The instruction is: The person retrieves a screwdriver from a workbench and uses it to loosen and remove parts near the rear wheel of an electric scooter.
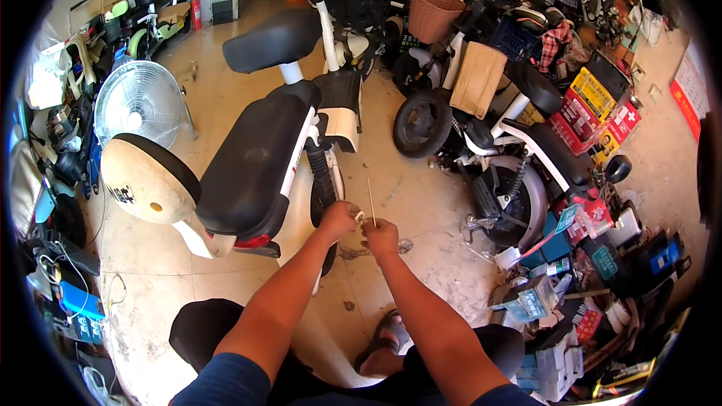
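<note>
My left hand (341, 219) is closed, its fingertips pinching a small whitish piece (359, 216) too small to identify. Close beside it, my right hand (381, 238) is also closed, gripping a thin pale stick-like strip (371, 199) that points up and away. Both hands are held just right of the rear wheel of a white electric scooter (299, 180). The scooter has a long black seat (252, 158), a black front seat (274, 39) and a cream padded backrest (150, 180). A black shock absorber (320, 173) stands behind my left hand.
At the left stands a round fan (139, 105). A second scooter with a bare rear wheel (515, 199) is at the right, near a loose tyre (423, 124) and a cardboard box (478, 80). Boxes and parts crowd the right side; a red extinguisher (196, 11) stands far left.
</note>
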A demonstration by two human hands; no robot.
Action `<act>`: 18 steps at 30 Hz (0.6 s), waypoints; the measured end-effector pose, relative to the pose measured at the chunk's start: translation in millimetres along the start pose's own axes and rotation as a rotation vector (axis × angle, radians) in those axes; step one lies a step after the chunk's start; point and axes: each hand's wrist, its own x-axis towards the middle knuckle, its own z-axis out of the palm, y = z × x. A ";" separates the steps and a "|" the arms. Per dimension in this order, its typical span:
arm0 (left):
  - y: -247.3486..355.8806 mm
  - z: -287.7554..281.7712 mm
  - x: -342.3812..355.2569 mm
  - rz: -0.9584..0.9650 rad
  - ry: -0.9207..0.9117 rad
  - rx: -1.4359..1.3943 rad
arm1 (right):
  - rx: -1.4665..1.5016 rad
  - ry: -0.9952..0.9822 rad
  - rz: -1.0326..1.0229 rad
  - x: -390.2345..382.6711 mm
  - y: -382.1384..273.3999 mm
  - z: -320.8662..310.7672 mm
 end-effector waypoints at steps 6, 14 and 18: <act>3.8 1.6 0.8 0.030 -0.021 0.090 | -0.553 0.163 -0.263 18.2 10.2 13.3; -11.8 4.8 8.8 0.072 0.049 0.133 | -0.814 0.263 -0.338 23.0 -3.4 23.1; -5.3 8.7 6.8 -0.009 0.030 0.142 | -0.826 0.252 -0.324 22.1 -9.1 19.9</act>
